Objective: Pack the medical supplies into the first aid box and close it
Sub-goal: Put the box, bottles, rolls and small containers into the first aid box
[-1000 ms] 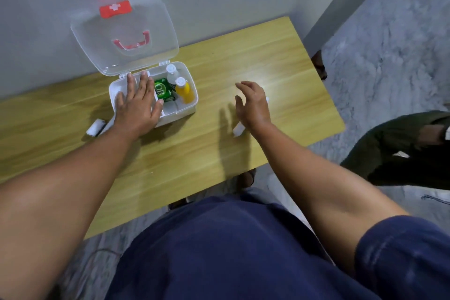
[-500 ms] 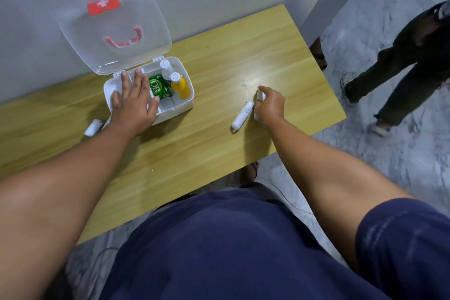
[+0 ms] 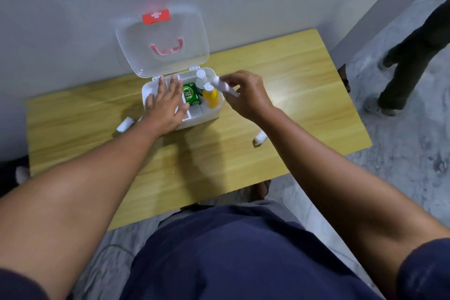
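Observation:
The white first aid box [image 3: 205,114] stands open on the wooden table [image 3: 280,80], its clear lid [image 3: 162,40] leaning back against the wall. Inside are a green packet [image 3: 190,94], a yellow bottle [image 3: 211,97] and a clear white-capped bottle [image 3: 201,79]. My left hand [image 3: 166,105] lies flat, fingers spread, over the box's left side. My right hand [image 3: 246,94] holds a white bandage roll [image 3: 221,85] just above the box's right edge. Another white roll [image 3: 260,139] lies on the table by my right forearm, and a third white roll [image 3: 124,124] lies left of the box.
The table stands against a grey wall. A person in dark trousers [image 3: 414,56] stands on the grey floor [image 3: 401,141] at the right. The table's front edge is close to my body.
My right hand has lifted one white roll off the table and carried it left to the box. My left hand has stayed on the box. The view has shifted.

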